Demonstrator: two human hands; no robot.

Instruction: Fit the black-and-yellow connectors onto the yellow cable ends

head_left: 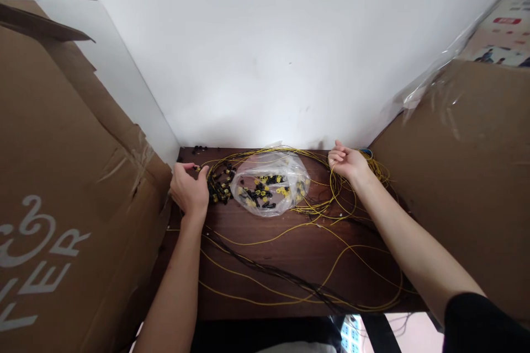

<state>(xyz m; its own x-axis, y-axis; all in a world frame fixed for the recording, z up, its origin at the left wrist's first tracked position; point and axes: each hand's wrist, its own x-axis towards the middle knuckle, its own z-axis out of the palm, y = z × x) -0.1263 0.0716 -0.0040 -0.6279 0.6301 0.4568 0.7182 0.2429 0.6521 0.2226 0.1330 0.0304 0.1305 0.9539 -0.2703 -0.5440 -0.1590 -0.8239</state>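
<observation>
At the left of the table, my left hand [191, 190] pinches a small black-and-yellow connector [197, 169] between thumb and finger. Beside it lies a heap of black connectors [221, 185] with wires attached. On the right, my right hand [346, 163] is raised near the wall with fingers curled; a thin yellow wire [332, 176] runs down from them, though the grip itself is partly hidden. Between both hands sits a clear plastic bag [244, 168] containing loose black and yellow connector parts [259, 194]. A bundle of yellow wires [317, 208] loops around the bag's right side.
Tall cardboard boxes flank the dark wooden table [248, 259], one on the left [83, 165] and one on the right [464, 165]. A white wall [265, 55] rises behind. Long yellow and black wires [265, 270] cross the front. Small black pieces [199, 149] lie at the back left.
</observation>
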